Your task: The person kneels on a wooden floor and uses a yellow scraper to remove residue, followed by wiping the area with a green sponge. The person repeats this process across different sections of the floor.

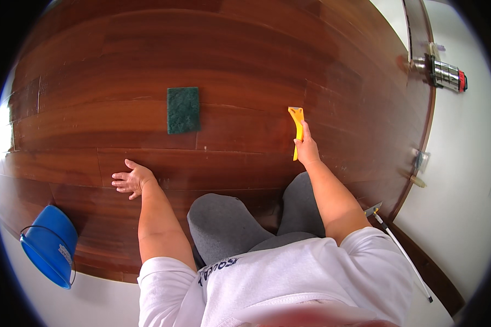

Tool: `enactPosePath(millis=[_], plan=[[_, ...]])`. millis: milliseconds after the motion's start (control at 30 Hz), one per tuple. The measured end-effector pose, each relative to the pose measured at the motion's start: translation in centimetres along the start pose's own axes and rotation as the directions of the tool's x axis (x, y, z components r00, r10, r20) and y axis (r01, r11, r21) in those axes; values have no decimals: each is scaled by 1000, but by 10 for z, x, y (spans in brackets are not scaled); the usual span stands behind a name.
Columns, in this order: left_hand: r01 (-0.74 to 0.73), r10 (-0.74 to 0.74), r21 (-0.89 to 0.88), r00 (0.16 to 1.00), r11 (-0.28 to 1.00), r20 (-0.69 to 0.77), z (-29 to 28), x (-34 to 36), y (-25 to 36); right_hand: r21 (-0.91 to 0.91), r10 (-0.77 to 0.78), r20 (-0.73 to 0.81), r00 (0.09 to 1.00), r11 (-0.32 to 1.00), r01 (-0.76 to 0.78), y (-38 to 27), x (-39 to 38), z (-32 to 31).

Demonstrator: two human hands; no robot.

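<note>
Gripping the yellow scraper [298, 129] right of centre in the frame, the right hand [307, 149] has its fingers wrapped round the handle, the head pointing to the top. It looks light and stiff, likely plastic and hardly fragile; the handle seems the place to hold, away from the head's edge. Left of centre, the left hand [136, 179] has its fingers spread; contact with the floor [229, 71] is hard to tell. Wood stretches between scraper and green pad [183, 110], offering room; the floor's edge curves down the right.
</note>
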State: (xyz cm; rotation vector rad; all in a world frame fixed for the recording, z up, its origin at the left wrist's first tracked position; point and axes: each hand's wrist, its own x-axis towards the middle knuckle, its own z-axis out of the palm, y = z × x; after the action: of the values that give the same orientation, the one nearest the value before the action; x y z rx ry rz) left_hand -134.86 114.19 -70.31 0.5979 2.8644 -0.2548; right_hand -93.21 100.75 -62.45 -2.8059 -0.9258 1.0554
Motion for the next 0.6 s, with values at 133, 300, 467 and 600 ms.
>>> enactPosePath(millis=[133, 300, 467, 600], plan=[[-3, 2, -2, 1000, 1000, -8, 0, -1, 1, 17, -84, -44, 995, 996, 85, -2, 10, 1], [-1, 1, 1, 1000, 1000, -2, -1, -1, 0, 19, -100, -90, 991, 995, 102, -4, 14, 1], [6, -6, 5, 1000, 1000, -6, 0, 1, 0, -7, -40, -32, 999, 999, 40, -9, 19, -3], [6, -5, 16, 1000, 1000, -13, 8, 6, -5, 25, -52, -45, 998, 998, 54, -9, 21, -3]])
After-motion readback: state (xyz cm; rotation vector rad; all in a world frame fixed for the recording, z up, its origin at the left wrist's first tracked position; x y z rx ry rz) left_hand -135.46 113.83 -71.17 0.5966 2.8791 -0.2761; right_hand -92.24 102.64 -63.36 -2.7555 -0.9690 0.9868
